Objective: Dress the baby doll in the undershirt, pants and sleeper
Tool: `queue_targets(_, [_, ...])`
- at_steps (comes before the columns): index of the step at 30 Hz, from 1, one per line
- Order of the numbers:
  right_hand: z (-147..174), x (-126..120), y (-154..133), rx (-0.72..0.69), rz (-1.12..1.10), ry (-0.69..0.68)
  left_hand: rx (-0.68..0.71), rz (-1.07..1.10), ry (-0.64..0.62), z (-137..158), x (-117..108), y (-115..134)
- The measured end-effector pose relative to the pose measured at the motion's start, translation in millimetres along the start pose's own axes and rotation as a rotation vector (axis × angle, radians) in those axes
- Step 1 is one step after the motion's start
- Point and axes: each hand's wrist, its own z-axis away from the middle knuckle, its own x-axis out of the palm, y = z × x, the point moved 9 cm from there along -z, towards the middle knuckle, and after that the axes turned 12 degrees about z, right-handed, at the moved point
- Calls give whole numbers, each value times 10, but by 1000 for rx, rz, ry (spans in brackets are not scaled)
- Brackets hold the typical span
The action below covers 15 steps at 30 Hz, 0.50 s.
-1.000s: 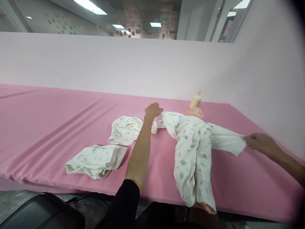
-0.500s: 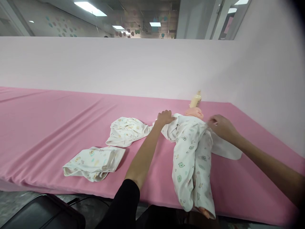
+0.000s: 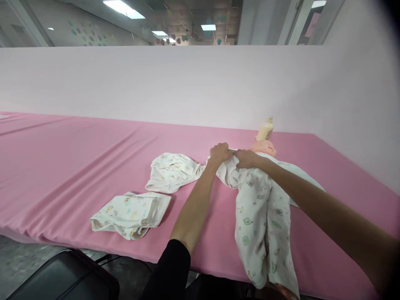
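As I watch from afar, my left hand (image 3: 220, 152) is curled nearly closed on the white sleeve (image 3: 229, 174) at the doll's (image 3: 264, 147) ten o'clock; my right hand (image 3: 247, 159) pinches that cloth at its three o'clock. The doll lies toward four o'clock on the table (image 3: 93, 162).

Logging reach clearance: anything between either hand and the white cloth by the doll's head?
Nothing visible. The left hand and right hand are already at the white cloth; their fingertips are partly hidden.

Bottle (image 3: 265, 130) behind doll (image 3: 264, 147), cloths (image 3: 131, 212) left, all on table (image 3: 68, 158)
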Motion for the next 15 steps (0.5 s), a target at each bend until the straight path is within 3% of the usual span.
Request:
queue_targets(9, [-71, 51, 76, 53, -1, 7, 51, 148, 10, -42, -21, -34])
queue_targets(15, [-1, 19, 181, 50, -19, 40, 89, 224, -164, -39, 62, -174])
